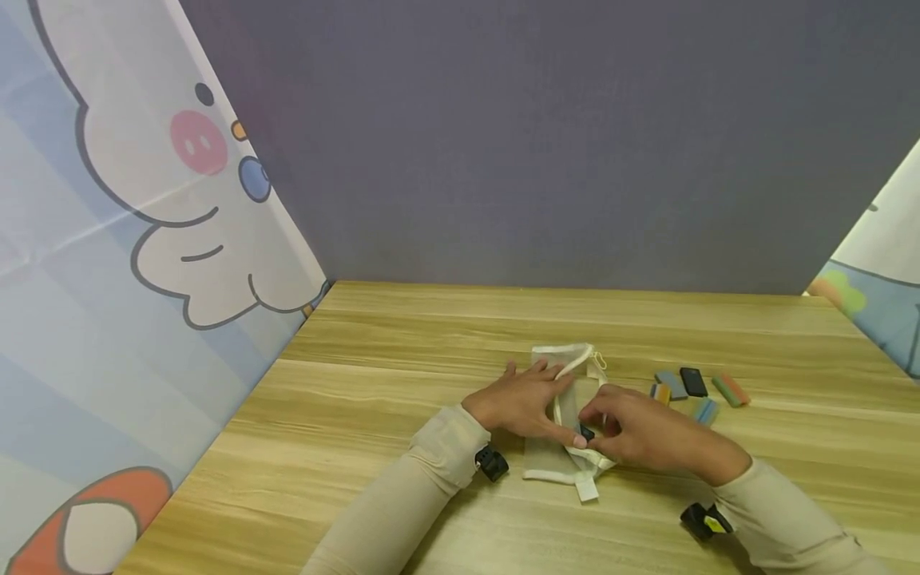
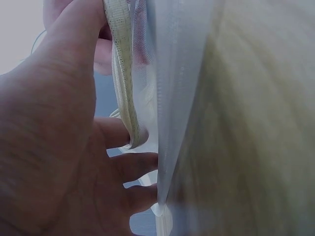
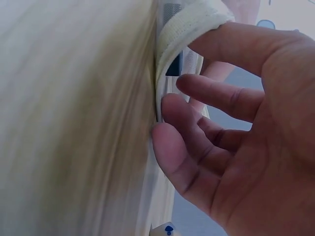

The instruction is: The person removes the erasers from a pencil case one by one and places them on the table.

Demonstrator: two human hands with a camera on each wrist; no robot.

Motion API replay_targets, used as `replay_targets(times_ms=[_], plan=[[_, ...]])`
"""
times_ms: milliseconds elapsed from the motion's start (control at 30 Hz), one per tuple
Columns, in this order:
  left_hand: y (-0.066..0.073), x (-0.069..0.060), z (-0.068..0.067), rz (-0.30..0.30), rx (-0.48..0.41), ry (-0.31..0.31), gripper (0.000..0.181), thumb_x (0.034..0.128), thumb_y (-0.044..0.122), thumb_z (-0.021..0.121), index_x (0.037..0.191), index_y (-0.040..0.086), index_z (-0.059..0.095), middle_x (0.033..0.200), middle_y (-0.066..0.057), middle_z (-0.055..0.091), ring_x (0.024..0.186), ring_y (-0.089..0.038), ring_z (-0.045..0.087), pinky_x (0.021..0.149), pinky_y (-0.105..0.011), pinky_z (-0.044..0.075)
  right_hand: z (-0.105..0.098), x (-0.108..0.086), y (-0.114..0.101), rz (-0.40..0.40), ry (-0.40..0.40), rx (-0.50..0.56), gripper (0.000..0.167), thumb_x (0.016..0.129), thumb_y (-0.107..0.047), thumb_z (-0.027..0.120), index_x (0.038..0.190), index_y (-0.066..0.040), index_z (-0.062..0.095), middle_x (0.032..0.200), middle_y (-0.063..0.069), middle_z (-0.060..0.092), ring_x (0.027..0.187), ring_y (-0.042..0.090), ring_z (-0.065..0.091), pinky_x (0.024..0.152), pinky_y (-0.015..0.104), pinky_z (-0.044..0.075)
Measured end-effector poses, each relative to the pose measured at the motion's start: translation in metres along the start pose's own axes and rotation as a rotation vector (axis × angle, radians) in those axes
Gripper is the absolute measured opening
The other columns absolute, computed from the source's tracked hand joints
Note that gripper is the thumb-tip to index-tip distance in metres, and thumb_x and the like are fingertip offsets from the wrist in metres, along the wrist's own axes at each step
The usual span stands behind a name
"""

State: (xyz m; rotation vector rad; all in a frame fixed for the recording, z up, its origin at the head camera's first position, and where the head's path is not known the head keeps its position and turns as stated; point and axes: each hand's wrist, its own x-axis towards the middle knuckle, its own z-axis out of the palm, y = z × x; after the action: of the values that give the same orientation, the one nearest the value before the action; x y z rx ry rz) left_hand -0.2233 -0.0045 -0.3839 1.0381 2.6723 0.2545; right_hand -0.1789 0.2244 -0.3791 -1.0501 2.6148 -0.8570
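Note:
A see-through mesh pouch (image 1: 549, 455) with white edging lies on the table, its mouth gaping to the right. My left hand (image 1: 528, 403) rests on it with fingers spread. Its thumb touches the lower part of the mouth and its fingers lie by the upper part. At the mouth, my right hand (image 1: 640, 427) pinches a small dark block (image 1: 586, 432) between thumb and index finger. In the right wrist view, the block (image 3: 174, 65) shows behind the white edging (image 3: 170, 61), which partly covers the right thumb. The left wrist view shows the edging (image 2: 123, 73) beside the left thumb.
Right of the pouch lie several small blocks: a grey one (image 1: 672, 385), a black one (image 1: 693, 382), a green-and-red one (image 1: 731, 390), a blue striped one (image 1: 706, 411) and an orange striped one (image 1: 660, 393). A grey partition (image 1: 546, 160) stands behind the wooden table (image 1: 402, 335).

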Motion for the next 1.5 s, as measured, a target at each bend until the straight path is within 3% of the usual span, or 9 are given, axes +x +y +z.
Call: replay_targets(times_ms=[267, 533, 833, 1033, 1267, 1500], plan=[[-0.001, 0.000, 0.002, 0.000, 0.016, 0.004, 0.105, 0.0816, 0.084, 0.053, 0.162, 0.024, 0.022, 0.166, -0.003, 0.015, 0.152, -0.029, 0.009, 0.115, -0.067, 0.011, 0.003, 0.002, 0.004, 0.016, 0.004, -0.002, 0.018, 0.096, -0.036, 0.070, 0.109, -0.024, 0.070, 0.101, -0.007, 0.056, 0.081, 0.003, 0.055, 0.067, 0.027, 0.050], [-0.001, -0.001, 0.001, -0.006, 0.020, 0.005, 0.103, 0.0822, 0.082, 0.053, 0.162, 0.024, 0.022, 0.167, -0.003, 0.015, 0.153, -0.028, 0.008, 0.115, -0.066, 0.010, 0.005, 0.003, 0.004, 0.015, 0.004, 0.004, 0.031, 0.095, -0.039, 0.070, 0.118, -0.018, 0.072, 0.102, -0.006, 0.055, 0.081, 0.004, 0.054, 0.066, 0.026, 0.049], [-0.003, -0.002, 0.003, -0.005, 0.032, 0.011, 0.104, 0.0817, 0.083, 0.053, 0.162, 0.024, 0.022, 0.166, -0.003, 0.017, 0.153, -0.027, 0.010, 0.114, -0.067, 0.013, 0.006, 0.002, 0.005, -0.026, -0.005, 0.023, 0.010, 0.095, -0.038, 0.070, 0.104, -0.032, 0.068, 0.100, -0.006, 0.054, 0.079, 0.006, 0.053, 0.065, 0.027, 0.048], [-0.005, -0.001, 0.002, 0.006, 0.024, 0.004, 0.104, 0.0819, 0.083, 0.053, 0.162, 0.025, 0.020, 0.166, -0.003, 0.017, 0.153, -0.026, 0.009, 0.115, -0.066, 0.012, 0.003, -0.001, 0.006, -0.075, 0.001, 0.036, 0.014, 0.095, -0.032, 0.072, 0.094, -0.025, 0.060, 0.089, -0.007, 0.053, 0.073, 0.006, 0.051, 0.061, 0.026, 0.046], [-0.006, -0.001, 0.000, 0.004, 0.034, -0.010, 0.103, 0.0820, 0.083, 0.053, 0.162, 0.027, 0.020, 0.166, -0.002, 0.017, 0.153, -0.024, 0.010, 0.118, -0.061, 0.012, -0.007, -0.007, 0.012, -0.026, 0.008, 0.079, 0.027, 0.092, -0.041, 0.074, 0.088, -0.022, 0.055, 0.079, -0.009, 0.058, 0.066, 0.006, 0.055, 0.056, 0.026, 0.047], [-0.006, -0.001, -0.002, -0.005, 0.004, -0.012, 0.100, 0.0820, 0.081, 0.056, 0.161, 0.029, 0.023, 0.165, -0.002, 0.020, 0.152, -0.027, 0.011, 0.118, -0.060, 0.011, -0.016, -0.010, 0.014, -0.014, 0.042, 0.074, 0.028, 0.092, -0.043, 0.072, 0.090, -0.020, 0.056, 0.079, -0.009, 0.060, 0.068, 0.006, 0.057, 0.058, 0.027, 0.048]])
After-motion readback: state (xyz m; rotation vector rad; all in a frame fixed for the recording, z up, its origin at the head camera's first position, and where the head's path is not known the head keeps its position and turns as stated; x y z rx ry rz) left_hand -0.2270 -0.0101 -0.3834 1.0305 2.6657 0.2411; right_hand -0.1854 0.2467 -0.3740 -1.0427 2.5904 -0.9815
